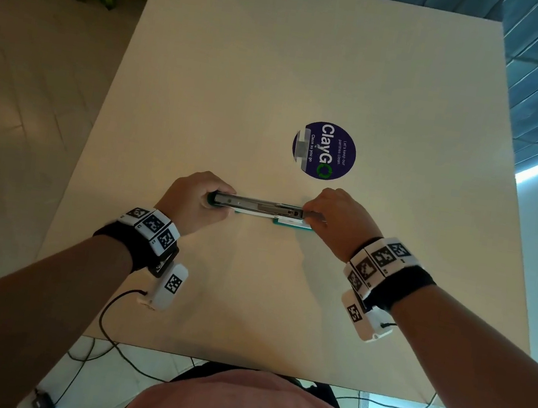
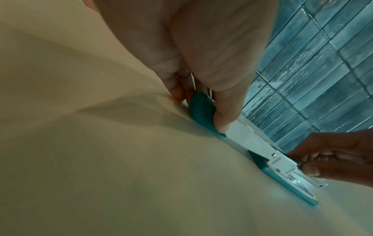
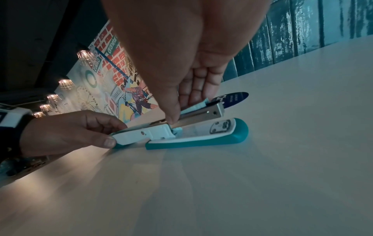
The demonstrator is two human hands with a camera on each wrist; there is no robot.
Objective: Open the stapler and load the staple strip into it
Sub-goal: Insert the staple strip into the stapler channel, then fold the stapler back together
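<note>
The stapler is lying on the tabletop, roughly in the middle and toward the near side, stretched left to right. It's been swung open: the teal base sits flat on the tabletop at the right end, with the metal staple channel tilted up above it.

The left end is gripped by the left hand, thumb on the near side and fingers curled round the far side, so that hand is closed on the stapler. Over at the right end, the right hand is set on top of the channel, with its thumb pressed down onto the metal and the other fingers laid along the far side. A pale strip can be made out under those fingers, but whether it's the staple strip can't be told for sure.

Just beyond the right hand, a round blue sticker is stuck to the tabletop.
</note>
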